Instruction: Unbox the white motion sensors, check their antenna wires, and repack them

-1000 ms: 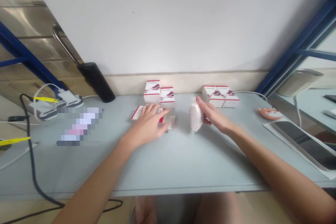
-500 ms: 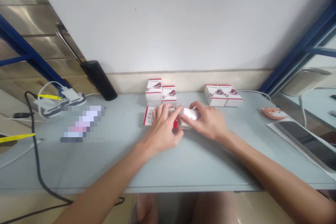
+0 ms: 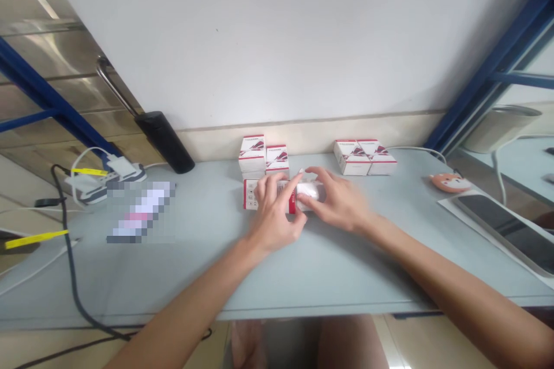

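A white and red box lies flat on the grey-blue table. My left hand grips it from above, thumb near the front edge and fingers over the back. At the box's right end a white object in what looks like clear wrapping sits between the thumb and fingers of my right hand. Behind them stand small white and red boxes, stacked at the left, with a shorter one beside them. Two similar boxes sit side by side further right.
A black cylinder stands by the wall at the left. Near it are a power strip with cables and a pixelated item. On the right lie an orange and white animal-shaped item and a dark tablet-like slab.
The white object now sits lower and level with the box's right end, where it was raised before. The view has shifted slightly.
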`<state>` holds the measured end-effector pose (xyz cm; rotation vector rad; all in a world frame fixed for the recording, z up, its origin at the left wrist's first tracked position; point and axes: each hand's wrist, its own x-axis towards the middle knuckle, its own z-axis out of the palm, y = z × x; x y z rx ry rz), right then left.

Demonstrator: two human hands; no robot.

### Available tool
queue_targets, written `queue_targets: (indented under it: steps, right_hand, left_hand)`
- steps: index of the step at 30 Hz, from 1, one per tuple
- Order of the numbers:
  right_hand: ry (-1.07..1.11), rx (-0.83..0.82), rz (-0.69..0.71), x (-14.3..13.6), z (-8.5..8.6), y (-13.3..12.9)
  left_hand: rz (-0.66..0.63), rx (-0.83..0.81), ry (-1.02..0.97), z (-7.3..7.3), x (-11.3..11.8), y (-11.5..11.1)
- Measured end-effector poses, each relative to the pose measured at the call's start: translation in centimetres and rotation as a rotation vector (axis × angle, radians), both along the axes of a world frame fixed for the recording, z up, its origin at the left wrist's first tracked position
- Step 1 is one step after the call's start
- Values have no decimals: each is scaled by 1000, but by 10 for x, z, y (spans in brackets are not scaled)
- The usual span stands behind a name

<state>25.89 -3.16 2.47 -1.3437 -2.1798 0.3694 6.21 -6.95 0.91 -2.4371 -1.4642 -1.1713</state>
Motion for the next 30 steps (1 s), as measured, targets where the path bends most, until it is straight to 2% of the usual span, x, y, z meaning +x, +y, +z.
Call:
queue_targets:
  steps: [7, 9, 12, 17, 20, 24, 30]
  right_hand:
    - [-4, -91, 193, 17, 14, 1]
    - [3, -114, 210, 19, 17, 1]
    - [34, -62, 158, 14, 13, 0]
    - [40, 78, -28, 1, -7, 1]
    - [130, 31, -67, -4, -18, 0]
    - [343, -23, 18, -10, -21, -2]
    - [454, -11, 170, -10, -8, -12]
  left_hand:
    - [-8, 42, -24, -5, -1, 3]
    - [-17, 44, -21, -6, -1, 5]
    - [-18, 44, -15, -7, -3, 7]
    - [-19, 34, 3, -11, -3, 12]
    - [-28, 32, 13, -13, -1, 14]
    - [-64, 27, 19, -13, -1, 14]
    - [-201, 33, -10, -9, 1, 5]
